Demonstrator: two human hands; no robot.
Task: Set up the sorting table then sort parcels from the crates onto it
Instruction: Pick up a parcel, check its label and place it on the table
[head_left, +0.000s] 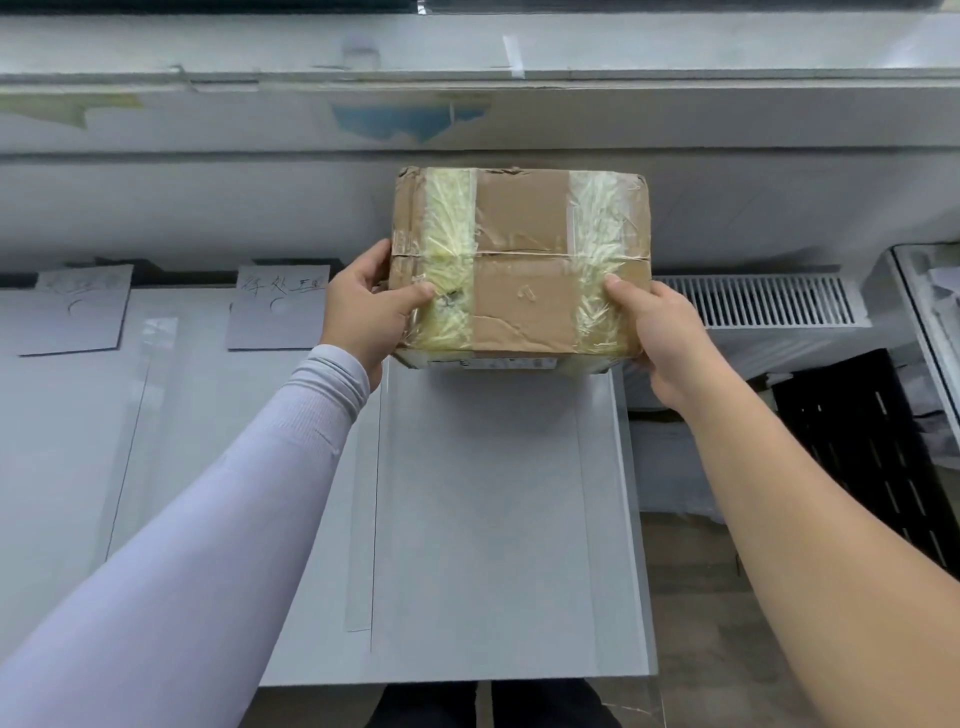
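You held a box (519, 265) with both hands, over the far right part of the desk (498, 519). Your left hand (366, 312) gripped the box's left side, thumb laid on its top face and fingers curled round the edge. Your right hand (660, 338) gripped the near right corner, thumb pressed on top and fingers tucked out of sight under it. The box was brown cardboard, creased and worn, with 2 wide bands of clear tape running across its top and a seam crossing the middle; a white label showed on the side facing you. Whether it touched the desk or hung just above it could not be told. Your left arm wore a pale sleeve (208, 519); your right forearm was bare. On the desk to the left lay 2 paper signs, the near sign (278, 306) with handwritten characters and the far sign (78, 309) too blurred to read. Beyond the desk's right edge stood a black crate (878, 467), and behind it a white vent grille (763, 301) along the wall.
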